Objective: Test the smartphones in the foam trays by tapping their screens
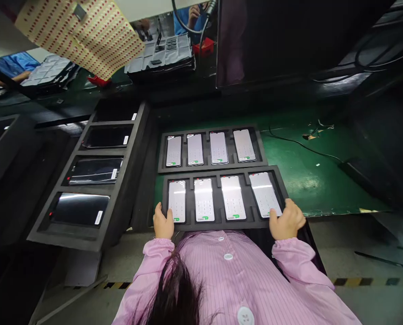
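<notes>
Both ends of the near tray [220, 213] are gripped by your left hand [163, 224] and right hand [286, 221], its long axis along the counter's [323, 189] front edge.

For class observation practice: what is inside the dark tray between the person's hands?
The dark tray holds four phones, screens lit, each in its own compartment. The right hand covers a small part of the rightmost phone. What lies under the phones cannot be seen.

Red-dotted sheet [86, 38] — black cable [299, 143] on green tabletop [316, 180]
</notes>
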### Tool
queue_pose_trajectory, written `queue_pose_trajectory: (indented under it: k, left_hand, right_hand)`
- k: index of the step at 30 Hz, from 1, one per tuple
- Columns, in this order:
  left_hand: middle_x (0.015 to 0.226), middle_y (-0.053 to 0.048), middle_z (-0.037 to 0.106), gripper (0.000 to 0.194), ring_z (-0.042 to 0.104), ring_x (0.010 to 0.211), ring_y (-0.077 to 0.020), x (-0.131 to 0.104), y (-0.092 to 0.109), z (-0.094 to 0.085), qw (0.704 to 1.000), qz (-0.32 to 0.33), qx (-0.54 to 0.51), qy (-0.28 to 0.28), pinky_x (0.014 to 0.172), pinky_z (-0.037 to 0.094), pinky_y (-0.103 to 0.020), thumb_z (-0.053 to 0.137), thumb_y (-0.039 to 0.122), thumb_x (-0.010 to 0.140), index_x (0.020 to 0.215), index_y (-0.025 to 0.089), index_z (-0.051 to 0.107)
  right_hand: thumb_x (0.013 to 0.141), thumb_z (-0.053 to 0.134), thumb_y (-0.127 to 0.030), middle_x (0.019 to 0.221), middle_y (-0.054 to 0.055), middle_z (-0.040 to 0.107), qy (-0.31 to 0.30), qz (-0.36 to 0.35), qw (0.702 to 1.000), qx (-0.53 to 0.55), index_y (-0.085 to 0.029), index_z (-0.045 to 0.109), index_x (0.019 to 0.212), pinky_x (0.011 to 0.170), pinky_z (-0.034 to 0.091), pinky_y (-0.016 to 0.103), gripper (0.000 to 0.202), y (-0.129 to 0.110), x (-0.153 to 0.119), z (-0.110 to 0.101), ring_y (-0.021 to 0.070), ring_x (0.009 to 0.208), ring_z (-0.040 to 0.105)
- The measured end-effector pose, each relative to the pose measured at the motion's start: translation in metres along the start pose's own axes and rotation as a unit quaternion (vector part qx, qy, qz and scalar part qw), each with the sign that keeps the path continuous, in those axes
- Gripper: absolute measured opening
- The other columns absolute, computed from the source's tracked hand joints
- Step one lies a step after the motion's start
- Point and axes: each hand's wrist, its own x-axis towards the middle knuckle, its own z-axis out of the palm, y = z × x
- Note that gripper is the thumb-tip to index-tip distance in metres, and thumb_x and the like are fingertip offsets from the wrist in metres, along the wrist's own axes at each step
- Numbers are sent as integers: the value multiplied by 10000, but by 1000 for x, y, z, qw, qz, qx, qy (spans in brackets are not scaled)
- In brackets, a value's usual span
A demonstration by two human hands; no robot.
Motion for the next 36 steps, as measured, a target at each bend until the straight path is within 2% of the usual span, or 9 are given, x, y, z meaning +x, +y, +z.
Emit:
queue_pose_trajectory:
  k: [3,6,9,12,16,21,28,33,36]
  left_hand:
    - [1228,-196,491,485,441,1166,-284,-1,4,0,990,129,36,32,992,325,-474,430,319,795,1225,95,427]
    - [1269,-193,443,425,354,1229,-302,-15,11,0,963,251,77,61,1003,295,-492,428,279,803,1187,104,473]
    - [1266,-164,448,355,310,1249,-314,-35,21,6,930,350,102,40,988,300,-496,454,247,791,1121,148,539]
    - [1225,-130,494,318,348,1216,-295,-48,33,14,900,423,108,-15,965,318,-479,464,228,785,1082,197,574]
    - [1259,-140,463,336,320,1231,-298,-47,44,18,909,407,90,-16,972,306,-484,467,218,785,1105,178,561]
    - [1281,-153,434,335,295,1251,-295,-40,40,12,929,361,83,7,993,279,-492,451,223,799,1111,159,553]
    - [1284,-139,443,333,293,1262,-298,-39,38,10,949,305,80,-16,1015,246,-510,435,261,795,1087,177,571]
    - [1285,-148,437,335,288,1263,-299,-36,38,9,950,305,66,-4,1020,237,-496,434,260,796,1091,168,564]
    - [1288,-153,430,335,279,1265,-299,-35,37,9,949,311,62,2,1020,233,-488,437,253,801,1104,164,552]
  right_hand:
    - [812,393,-353,1256,207,467,-5,-141,989,41,-107,378,1284,924,277,558,533,-23,-20,1,340,1186,360]
    - [830,403,-298,1269,142,474,-77,-253,963,54,-193,519,1156,945,261,557,361,-40,-36,-2,318,1207,342]
    - [827,413,-285,1298,88,462,-151,-307,939,41,-251,623,1025,961,215,596,291,-51,-44,-6,327,1229,306]
    - [818,428,-305,1338,73,433,-188,-321,928,21,-286,625,1069,960,194,624,320,-60,-44,-6,340,1238,278]
    - [823,434,-347,1374,73,400,-204,-315,927,2,-296,606,1105,943,174,656,334,-66,-42,-4,356,1248,260]
    - [813,448,-320,1331,108,445,-119,-214,970,-11,-216,656,974,949,144,665,283,-62,-45,-5,364,1228,292]
    - [815,439,-332,1378,83,392,-198,-299,933,4,-284,611,1088,912,188,677,326,-75,-46,-8,384,1246,259]
    - [816,434,-304,1317,134,451,-110,-205,972,-17,-188,643,978,918,191,670,289,-70,-45,-6,380,1220,307]
    - [816,427,-288,1301,138,466,-108,-223,969,-3,-180,634,965,924,198,658,277,-68,-47,-4,370,1225,308]
